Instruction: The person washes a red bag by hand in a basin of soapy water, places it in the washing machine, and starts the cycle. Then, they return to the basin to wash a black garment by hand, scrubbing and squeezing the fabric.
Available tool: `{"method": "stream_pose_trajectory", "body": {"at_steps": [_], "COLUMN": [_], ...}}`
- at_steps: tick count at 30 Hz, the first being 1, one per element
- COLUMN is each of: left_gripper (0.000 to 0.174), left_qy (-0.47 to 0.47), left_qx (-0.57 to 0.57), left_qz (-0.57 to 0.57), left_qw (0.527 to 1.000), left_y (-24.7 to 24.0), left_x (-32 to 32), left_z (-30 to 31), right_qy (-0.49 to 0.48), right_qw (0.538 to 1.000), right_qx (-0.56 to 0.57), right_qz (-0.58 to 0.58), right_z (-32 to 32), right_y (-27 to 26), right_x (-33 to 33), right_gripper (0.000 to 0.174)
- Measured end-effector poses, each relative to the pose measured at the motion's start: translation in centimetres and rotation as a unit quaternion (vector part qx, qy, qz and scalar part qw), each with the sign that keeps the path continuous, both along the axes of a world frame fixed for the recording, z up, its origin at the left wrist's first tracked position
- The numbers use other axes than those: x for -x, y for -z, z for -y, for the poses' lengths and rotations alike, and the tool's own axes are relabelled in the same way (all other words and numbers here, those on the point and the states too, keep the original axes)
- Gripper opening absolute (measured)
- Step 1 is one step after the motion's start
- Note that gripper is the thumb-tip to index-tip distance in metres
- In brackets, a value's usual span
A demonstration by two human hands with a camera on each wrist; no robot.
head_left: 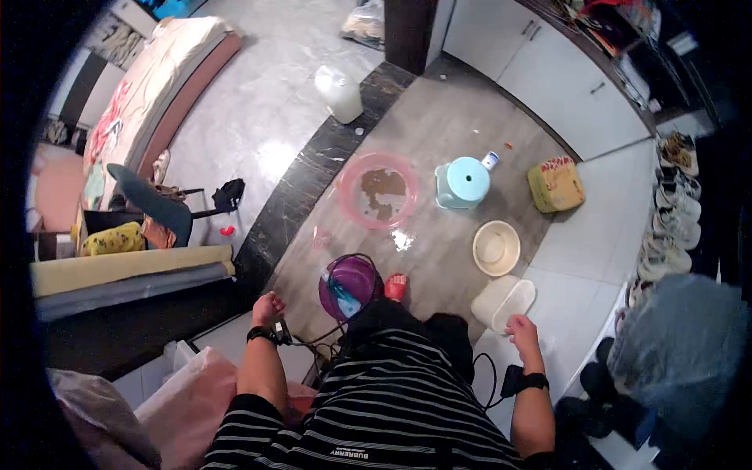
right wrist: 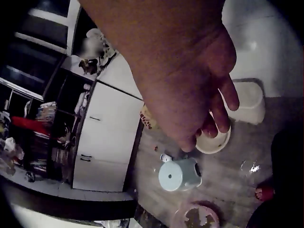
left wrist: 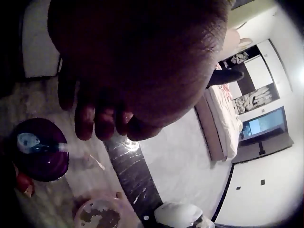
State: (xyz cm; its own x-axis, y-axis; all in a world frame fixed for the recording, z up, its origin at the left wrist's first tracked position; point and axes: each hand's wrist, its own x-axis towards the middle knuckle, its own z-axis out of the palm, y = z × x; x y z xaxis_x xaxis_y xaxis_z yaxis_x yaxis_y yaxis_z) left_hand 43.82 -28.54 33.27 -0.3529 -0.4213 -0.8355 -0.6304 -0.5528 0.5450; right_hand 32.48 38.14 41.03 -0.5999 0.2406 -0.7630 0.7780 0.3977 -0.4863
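Note:
My left hand (head_left: 269,307) hangs in the air at my left side, fingers loosely bent, with nothing in it. Nearest to it is a purple basin (head_left: 362,283) on the floor, with a blue-and-clear bottle (head_left: 341,298) lying in it. On the other side hangs my right hand (head_left: 522,330), also bare, its fingers slightly curled. It overlaps the edge of a white oval tub (head_left: 501,301) in the head view. In the right wrist view a cream round basin (right wrist: 213,142) shows below the fingers.
Ahead stands a pink basin (head_left: 346,196) holding brownish water, beside a light blue stool (head_left: 468,180). A yellow box (head_left: 558,186) sits near the white cabinets (head_left: 540,94). A whitish jug (head_left: 338,94) stands by the dark floor strip (head_left: 313,157). Shoes (head_left: 675,211) line the right side.

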Motion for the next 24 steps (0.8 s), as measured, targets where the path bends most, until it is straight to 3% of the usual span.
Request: {"method": "stream_pose_trajectory", "body": {"at_steps": [4, 7, 11, 14, 15, 16, 18, 21, 24], "left_gripper": [0.026, 0.028, 0.029, 0.029, 0.029, 0.028, 0.028, 0.026, 0.022], "left_qy": [-0.007, -0.071, -0.089, -0.151, -0.066, -0.193, -0.099, -0.183, -0.166], "left_qx": [-0.108, -0.006, -0.045, 0.058, 0.003, 0.049, 0.037, -0.043, 0.017], "left_qz": [-0.010, 0.071, 0.028, 0.105, 0.071, 0.141, 0.080, 0.024, 0.055], "left_qw": [0.994, 0.995, 0.995, 0.981, 0.995, 0.970, 0.991, 0.982, 0.984], "left_y": [1.8, 0.7, -1.1, -5.1, -3.5, -7.7, -6.2, -5.1, -8.5], "left_x": [-1.7, -0.3, 1.0, 4.7, 2.1, 6.6, 4.6, 5.1, 11.0], "left_z": [1.4, -0.9, -1.5, -3.8, -1.8, -4.5, -2.8, 0.0, 0.1], "right_qy": [-0.043, -0.044, -0.013, 0.028, 0.052, 0.037, 0.005, -0.005, -0.024], "right_qw": [0.999, 0.998, 0.996, 0.994, 0.992, 0.993, 0.994, 0.994, 0.994], "right_qx": [0.005, -0.002, 0.010, 0.023, 0.028, 0.038, 0.054, 0.059, 0.055], "right_qz": [0.014, 0.041, 0.085, 0.102, 0.108, 0.103, 0.090, 0.094, 0.090], "right_z": [1.0, 1.3, -1.8, -2.2, -2.1, -2.4, -2.8, -1.3, 0.0], "right_y": [1.1, 1.3, 5.1, 6.7, 7.2, 7.6, 8.4, 8.9, 9.5], "right_x": [6.3, 10.9, 15.5, 19.9, 21.5, 22.8, 26.1, 31.2, 35.1], "right_gripper": [0.029, 0.029, 0.030, 0.030, 0.030, 0.030, 0.029, 0.027, 0.024]}}
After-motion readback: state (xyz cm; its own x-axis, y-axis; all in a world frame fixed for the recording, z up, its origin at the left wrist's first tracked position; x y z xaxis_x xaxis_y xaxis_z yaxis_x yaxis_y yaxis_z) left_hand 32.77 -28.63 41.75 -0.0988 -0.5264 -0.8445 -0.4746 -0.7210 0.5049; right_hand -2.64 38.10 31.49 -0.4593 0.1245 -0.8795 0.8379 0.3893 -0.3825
